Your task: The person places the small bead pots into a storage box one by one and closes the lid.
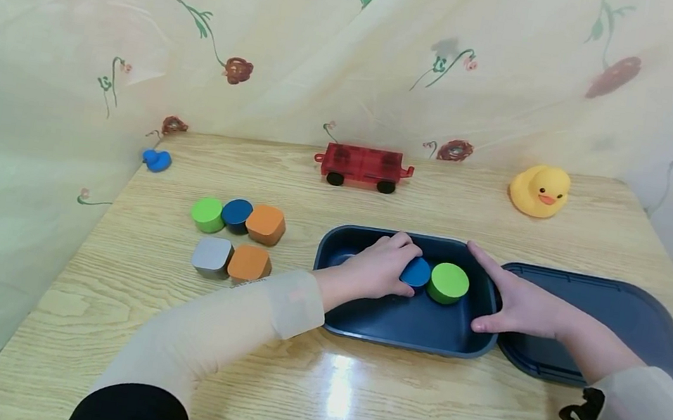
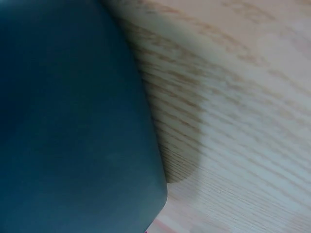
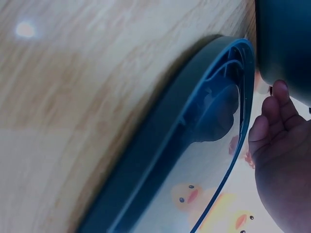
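Note:
Inside a dark blue rectangular box (image 1: 397, 328), my left hand (image 1: 376, 268) grips a blue round block (image 1: 416, 273) between thumb and fingers. Beside that block stands a green round block (image 1: 448, 283). My right hand (image 1: 528, 306) holds the box's right end, its thumb inside the wall. In the right wrist view, the other fingers (image 3: 279, 111) lie along the outside of the box (image 3: 282, 43). The left wrist view shows only the box's outer wall (image 2: 77, 126) and the table, with the left hand out of sight.
A dark blue lid (image 1: 610, 310) lies right of the box, under the right forearm. To the left are a green block (image 1: 208, 214), a dark blue block (image 1: 236, 215), orange blocks (image 1: 266, 224) and a grey block (image 1: 212, 257). Behind stand a red wagon (image 1: 363, 165), yellow duck (image 1: 539, 191) and blue duck (image 1: 156, 160).

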### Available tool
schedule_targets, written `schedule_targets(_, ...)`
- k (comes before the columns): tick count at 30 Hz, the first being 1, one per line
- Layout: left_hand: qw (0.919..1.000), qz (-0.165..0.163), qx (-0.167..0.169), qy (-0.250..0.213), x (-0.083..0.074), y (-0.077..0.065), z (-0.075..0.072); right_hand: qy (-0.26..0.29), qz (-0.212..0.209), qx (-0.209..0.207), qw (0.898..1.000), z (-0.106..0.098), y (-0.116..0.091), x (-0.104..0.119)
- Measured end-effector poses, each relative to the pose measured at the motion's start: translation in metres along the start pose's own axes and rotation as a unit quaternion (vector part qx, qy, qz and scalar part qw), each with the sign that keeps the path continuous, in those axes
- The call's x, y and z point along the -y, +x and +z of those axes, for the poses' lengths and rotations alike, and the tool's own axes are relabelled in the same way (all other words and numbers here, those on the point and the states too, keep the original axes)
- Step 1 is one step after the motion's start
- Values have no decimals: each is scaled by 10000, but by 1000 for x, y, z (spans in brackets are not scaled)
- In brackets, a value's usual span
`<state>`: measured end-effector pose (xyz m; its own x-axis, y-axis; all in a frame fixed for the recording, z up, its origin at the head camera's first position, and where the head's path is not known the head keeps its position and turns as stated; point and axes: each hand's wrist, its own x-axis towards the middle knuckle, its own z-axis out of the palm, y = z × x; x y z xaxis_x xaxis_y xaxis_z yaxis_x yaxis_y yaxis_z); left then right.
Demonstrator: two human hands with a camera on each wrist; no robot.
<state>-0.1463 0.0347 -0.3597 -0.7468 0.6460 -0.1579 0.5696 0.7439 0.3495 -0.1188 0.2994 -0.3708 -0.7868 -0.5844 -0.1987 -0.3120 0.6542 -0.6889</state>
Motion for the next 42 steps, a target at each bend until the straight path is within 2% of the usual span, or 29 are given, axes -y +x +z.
schedule_targets(7,9999,69,63,-143,3,-3,-4,-38,8,2,10000,0,0,0)
schedule_targets(13,9991,345,-108,-238,12,-18,-27,-42,55,-16,10000,1,-1,1)
schedule_targets(20,9965,94,-348,-758,40,-36,-56,-58,66,-41,10000,1,-2,2)
schedule_targets(25,9968,-42,-420,-684,64,-49,-67,-61,74,-36,9999,2,-2,2)
schedule_targets(36,9967,-484,-362,-542,105,-74,-76,-87,163,-27,9998,2,-1,3)
schedule_targets(42,9964,-641,-125,-544,127,-88,-80,-78,146,-29,9999,2,-1,3)
